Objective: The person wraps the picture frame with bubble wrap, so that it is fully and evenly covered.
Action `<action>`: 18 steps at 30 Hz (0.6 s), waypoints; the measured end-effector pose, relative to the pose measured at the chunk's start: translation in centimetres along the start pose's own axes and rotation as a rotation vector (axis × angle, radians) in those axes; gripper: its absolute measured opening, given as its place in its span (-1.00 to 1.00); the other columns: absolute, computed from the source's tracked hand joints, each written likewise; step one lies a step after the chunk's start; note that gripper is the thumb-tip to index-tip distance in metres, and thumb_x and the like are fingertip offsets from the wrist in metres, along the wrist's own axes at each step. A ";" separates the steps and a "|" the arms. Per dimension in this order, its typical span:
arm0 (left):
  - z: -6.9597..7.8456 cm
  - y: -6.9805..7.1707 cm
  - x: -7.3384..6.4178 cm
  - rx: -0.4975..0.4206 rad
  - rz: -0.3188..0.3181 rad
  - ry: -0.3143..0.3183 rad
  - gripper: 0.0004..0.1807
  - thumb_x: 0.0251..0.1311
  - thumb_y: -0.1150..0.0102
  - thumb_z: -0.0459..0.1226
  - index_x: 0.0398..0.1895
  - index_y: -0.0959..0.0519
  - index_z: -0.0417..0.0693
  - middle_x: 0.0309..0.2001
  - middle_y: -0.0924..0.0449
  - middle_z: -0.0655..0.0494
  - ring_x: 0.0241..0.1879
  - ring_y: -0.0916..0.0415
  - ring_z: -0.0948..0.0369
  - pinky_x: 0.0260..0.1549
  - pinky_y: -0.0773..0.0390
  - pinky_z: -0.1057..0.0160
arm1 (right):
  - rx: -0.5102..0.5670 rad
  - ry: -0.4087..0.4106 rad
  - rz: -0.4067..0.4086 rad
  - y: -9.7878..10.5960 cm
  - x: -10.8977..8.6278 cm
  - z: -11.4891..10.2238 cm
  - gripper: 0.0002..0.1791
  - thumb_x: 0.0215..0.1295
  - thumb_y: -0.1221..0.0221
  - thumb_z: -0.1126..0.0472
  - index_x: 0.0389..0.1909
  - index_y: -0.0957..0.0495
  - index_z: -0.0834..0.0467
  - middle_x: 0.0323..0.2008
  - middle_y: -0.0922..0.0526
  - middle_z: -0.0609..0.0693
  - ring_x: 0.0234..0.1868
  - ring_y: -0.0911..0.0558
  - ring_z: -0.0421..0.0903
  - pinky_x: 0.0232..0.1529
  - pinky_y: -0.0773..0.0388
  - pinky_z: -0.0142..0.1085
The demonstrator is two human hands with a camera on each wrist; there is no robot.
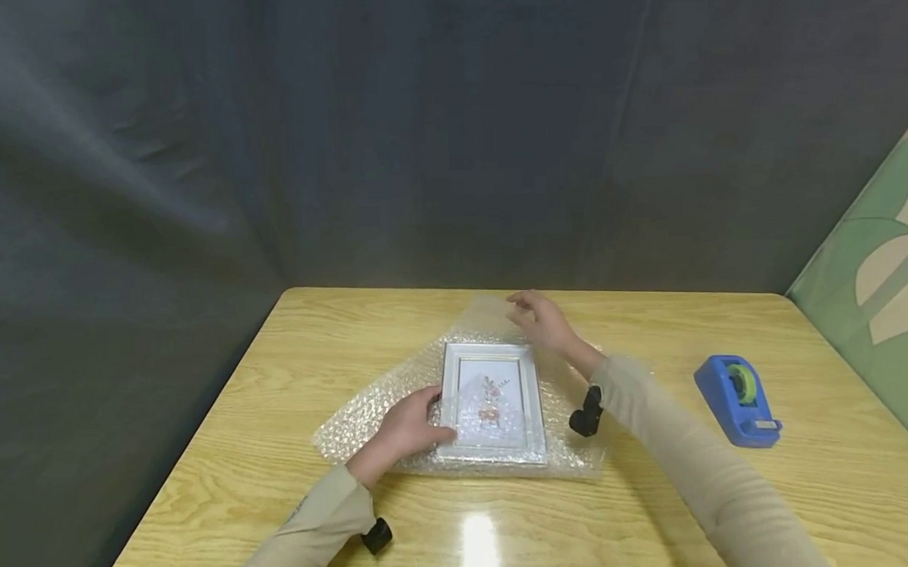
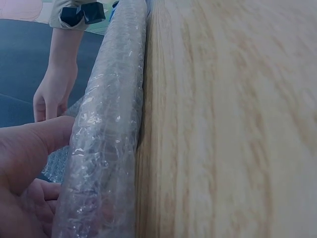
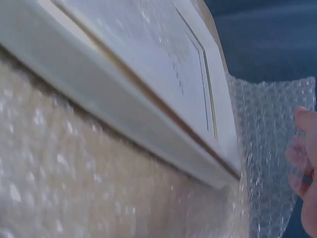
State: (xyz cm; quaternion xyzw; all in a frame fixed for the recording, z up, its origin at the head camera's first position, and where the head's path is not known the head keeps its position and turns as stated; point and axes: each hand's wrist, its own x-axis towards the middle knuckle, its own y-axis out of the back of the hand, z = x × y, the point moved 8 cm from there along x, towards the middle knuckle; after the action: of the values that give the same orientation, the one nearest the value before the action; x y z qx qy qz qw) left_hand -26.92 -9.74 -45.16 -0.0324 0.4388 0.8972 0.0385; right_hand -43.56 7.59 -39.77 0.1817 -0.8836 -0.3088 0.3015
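Note:
A white picture frame [image 1: 531,398] with a small plant drawing lies face up on a sheet of bubble wrap [image 1: 376,407]. Part of the wrap is folded over the frame's near end; its rounded fold [image 2: 106,114] fills the middle of the left wrist view. My left hand [image 1: 408,423] rests at the frame's lower left, thumb and fingers spread, pressing the wrap there. Beyond the frame's far edge, my right hand [image 1: 543,322] pinches the far flap of wrap and lifts it off the table. Through that flap [image 3: 265,148], some right fingertips show in the right wrist view.
A blue tape dispenser [image 1: 739,403] with a green roll stands to the right on the wooden table [image 1: 277,390]. Dark cloth [image 1: 449,133] hangs behind the table and at its left. A patterned panel [image 1: 882,293] borders the right side.

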 end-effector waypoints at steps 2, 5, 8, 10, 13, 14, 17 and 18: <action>-0.1 0.0 0.0 -0.002 0.000 0.002 -0.12 -0.23 -0.39 -0.08 0.26 -0.28 -0.14 0.19 -0.35 -0.10 0.14 -0.31 -0.08 0.09 -0.34 -0.05 | 0.003 0.021 -0.017 -0.5 0.1 -0.7 -0.70 0.24 -0.10 0.30 -0.06 -0.48 0.37 -0.11 -0.53 0.25 -0.09 -0.50 0.12 -0.04 -0.45 -0.02; -0.2 0.1 0.1 -0.002 0.004 -0.007 -0.11 -0.24 -0.39 -0.08 0.25 -0.28 -0.16 0.19 -0.35 -0.11 0.14 -0.31 -0.08 0.09 -0.34 -0.06 | -0.001 0.066 -0.019 -1.4 0.2 -1.8 -0.75 0.25 -0.10 0.28 -0.12 -0.54 0.34 -0.15 -0.55 0.19 -0.11 -0.50 0.07 -0.07 -0.46 -0.07; -0.3 0.2 0.2 -0.003 0.002 -0.013 -0.11 -0.24 -0.39 -0.08 0.25 -0.28 -0.17 0.19 -0.35 -0.11 0.14 -0.31 -0.09 0.09 -0.34 -0.07 | 0.001 0.120 0.000 -2.0 0.1 -2.9 -0.79 0.25 -0.10 0.26 -0.21 -0.58 0.32 -0.23 -0.57 0.14 -0.16 -0.51 0.02 -0.11 -0.48 -0.12; -0.3 0.2 0.3 -0.007 0.002 -0.011 -0.11 -0.23 -0.39 -0.08 0.26 -0.28 -0.16 0.19 -0.36 -0.11 0.14 -0.32 -0.08 0.09 -0.35 -0.07 | 0.004 0.148 0.005 -2.3 -0.1 -3.6 -0.80 0.25 -0.10 0.25 -0.24 -0.59 0.31 -0.26 -0.59 0.11 -0.19 -0.52 0.00 -0.14 -0.49 -0.13; -0.4 0.3 0.3 -0.005 0.002 -0.002 -0.11 -0.23 -0.39 -0.07 0.26 -0.28 -0.13 0.19 -0.37 -0.09 0.13 -0.33 -0.07 0.08 -0.35 -0.06 | 0.016 0.159 -0.013 -2.6 -0.9 -4.4 -0.80 0.25 -0.10 0.25 -0.25 -0.60 0.30 -0.27 -0.59 0.08 -0.20 -0.53 -0.02 -0.15 -0.51 -0.14; -0.4 0.3 0.3 -0.004 0.002 -0.003 -0.12 -0.23 -0.39 -0.07 0.26 -0.28 -0.13 0.18 -0.37 -0.09 0.12 -0.34 -0.07 0.08 -0.36 -0.06 | 0.021 0.158 -0.021 -2.7 -1.2 -4.6 -0.80 0.25 -0.10 0.25 -0.25 -0.60 0.30 -0.28 -0.60 0.07 -0.19 -0.54 -0.02 -0.14 -0.51 -0.14; -0.3 0.4 0.2 0.004 0.008 -0.016 -0.13 -0.23 -0.39 -0.08 0.25 -0.30 -0.14 0.16 -0.39 -0.10 0.11 -0.35 -0.07 0.06 -0.37 -0.06 | 0.041 0.162 -0.048 -2.8 -2.2 -5.0 -0.82 0.24 -0.11 0.27 -0.27 -0.60 0.30 -0.28 -0.61 0.05 -0.18 -0.55 -0.02 -0.10 -0.50 -0.13; -0.3 0.4 0.1 0.006 0.011 -0.017 -0.13 -0.23 -0.39 -0.09 0.25 -0.30 -0.14 0.16 -0.40 -0.10 0.11 -0.35 -0.07 0.06 -0.37 -0.05 | 0.047 0.165 -0.059 -2.9 -2.7 -5.1 -0.82 0.24 -0.11 0.27 -0.27 -0.60 0.30 -0.28 -0.61 0.05 -0.18 -0.55 -0.03 -0.08 -0.50 -0.13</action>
State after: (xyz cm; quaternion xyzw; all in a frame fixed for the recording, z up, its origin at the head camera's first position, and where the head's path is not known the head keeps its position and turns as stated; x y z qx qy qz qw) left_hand -27.07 -10.24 -45.02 -0.0221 0.4414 0.8962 0.0376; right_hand -37.91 4.59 -39.60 0.2395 -0.8571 -0.2806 0.3595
